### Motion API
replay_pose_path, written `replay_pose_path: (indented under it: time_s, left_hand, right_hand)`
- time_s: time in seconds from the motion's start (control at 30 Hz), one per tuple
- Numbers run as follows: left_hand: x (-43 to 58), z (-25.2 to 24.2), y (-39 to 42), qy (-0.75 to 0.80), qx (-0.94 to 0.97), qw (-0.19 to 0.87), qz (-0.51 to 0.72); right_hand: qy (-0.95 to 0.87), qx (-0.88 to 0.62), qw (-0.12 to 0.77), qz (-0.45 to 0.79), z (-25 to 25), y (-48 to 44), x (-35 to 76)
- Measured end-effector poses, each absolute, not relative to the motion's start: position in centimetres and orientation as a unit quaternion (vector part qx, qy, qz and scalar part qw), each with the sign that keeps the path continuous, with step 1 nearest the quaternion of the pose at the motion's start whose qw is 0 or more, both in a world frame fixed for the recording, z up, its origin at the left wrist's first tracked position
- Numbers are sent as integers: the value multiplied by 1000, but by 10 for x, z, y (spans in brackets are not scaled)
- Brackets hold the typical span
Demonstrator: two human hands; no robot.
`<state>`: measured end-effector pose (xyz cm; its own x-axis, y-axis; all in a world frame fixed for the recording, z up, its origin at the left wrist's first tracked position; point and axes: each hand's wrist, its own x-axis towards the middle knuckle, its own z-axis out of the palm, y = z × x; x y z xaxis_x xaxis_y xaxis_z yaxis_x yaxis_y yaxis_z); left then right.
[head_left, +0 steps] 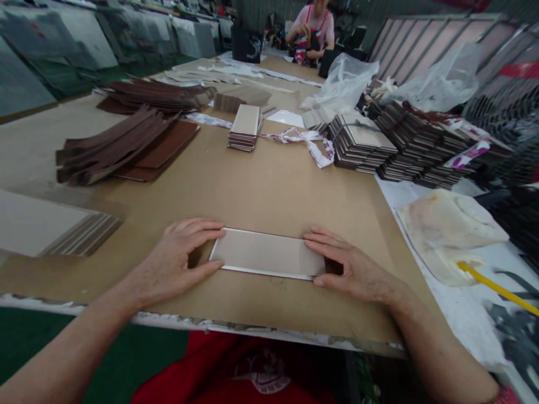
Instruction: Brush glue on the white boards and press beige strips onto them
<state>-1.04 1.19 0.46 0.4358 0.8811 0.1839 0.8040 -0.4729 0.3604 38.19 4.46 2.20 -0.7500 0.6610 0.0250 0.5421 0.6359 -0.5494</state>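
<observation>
A flat beige rectangular panel (265,253) with pale edges lies lengthwise across the table before me. At its left end, my left hand (181,258) grips the corners, fingers on the far edge and thumb on the near edge. My right hand (347,264) holds the opposite end the same way, its thumb at the near corner. Beyond the panel stands a small stack of similar beige pieces (245,124). To the left of my left hand lies a fanned pile of larger beige sheets (46,227).
Dark brown strips (113,146) are heaped at the left on the brown-topped table (269,191). Tied bundles of panels (362,140) stand at the right. Nearer lies a stained whitish pad (450,230) beside a yellow stick (497,287). A person (314,33) is at the far end.
</observation>
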Motion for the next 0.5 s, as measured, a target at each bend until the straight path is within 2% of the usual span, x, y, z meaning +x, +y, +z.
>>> replay_pose_path:
  time_s: [0.33,0.5]
  left_hand:
    - [-10,4,12,500,844,103,167]
    - [-10,2,12,500,843,102,168]
  right_hand:
    - [-918,-324,74,217,25,37,381]
    - [-921,-323,82,202,26,35,380]
